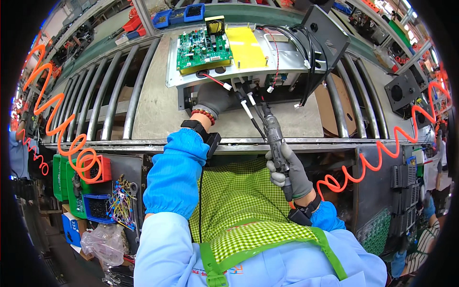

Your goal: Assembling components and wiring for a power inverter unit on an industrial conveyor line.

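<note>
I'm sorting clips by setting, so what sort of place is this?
Likely an electronics assembly line in a factory: there's a roller conveyor, a metal chassis carrying a green circuit board, and orange coiled hoses at both sides.

Left arm stretched forward, left wrist past the table's near edge; left hand gray-gloved, fingertips hidden. Right arm bent, right wrist short of that edge; right hand gray-gloved too, fingers curled into a grip. Hands apart, right lower.
</note>
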Tool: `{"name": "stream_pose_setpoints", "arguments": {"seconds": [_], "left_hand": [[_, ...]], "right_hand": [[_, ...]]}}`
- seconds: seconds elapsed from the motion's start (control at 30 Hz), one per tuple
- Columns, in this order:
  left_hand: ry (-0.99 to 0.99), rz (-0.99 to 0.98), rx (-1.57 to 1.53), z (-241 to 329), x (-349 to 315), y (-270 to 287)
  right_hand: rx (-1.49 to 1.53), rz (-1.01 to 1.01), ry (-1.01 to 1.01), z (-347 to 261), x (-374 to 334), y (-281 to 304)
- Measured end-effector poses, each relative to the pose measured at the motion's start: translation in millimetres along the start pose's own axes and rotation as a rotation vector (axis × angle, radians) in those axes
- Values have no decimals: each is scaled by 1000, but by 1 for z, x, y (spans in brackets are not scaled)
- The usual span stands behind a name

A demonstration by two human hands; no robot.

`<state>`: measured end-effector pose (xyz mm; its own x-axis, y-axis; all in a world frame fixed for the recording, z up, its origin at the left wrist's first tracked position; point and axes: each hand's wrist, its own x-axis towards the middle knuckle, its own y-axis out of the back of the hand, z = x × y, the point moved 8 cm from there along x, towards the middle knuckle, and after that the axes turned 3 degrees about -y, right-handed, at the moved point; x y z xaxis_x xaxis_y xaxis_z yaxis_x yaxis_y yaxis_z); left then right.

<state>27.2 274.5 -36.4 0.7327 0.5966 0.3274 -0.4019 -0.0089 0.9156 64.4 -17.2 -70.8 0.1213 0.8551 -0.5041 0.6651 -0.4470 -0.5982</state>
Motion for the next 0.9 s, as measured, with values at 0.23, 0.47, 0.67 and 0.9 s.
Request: {"name": "stream_pose_setpoints", "arguments": {"seconds": [0.23,0.47,0.67,0.9], "left_hand": [[-91,4,184,13,-5,5],[-180,-125,33,36,-122,60],[-161,-718,-118,34,-273,141],[566,-162,-7,-107,-370,342]], "right_hand": [[4,-29,30,0,12,-1],[-41,13,17,-1,18,12],[144,-206,7,0,19,0],[119,-227,50,3,25,3]]}}
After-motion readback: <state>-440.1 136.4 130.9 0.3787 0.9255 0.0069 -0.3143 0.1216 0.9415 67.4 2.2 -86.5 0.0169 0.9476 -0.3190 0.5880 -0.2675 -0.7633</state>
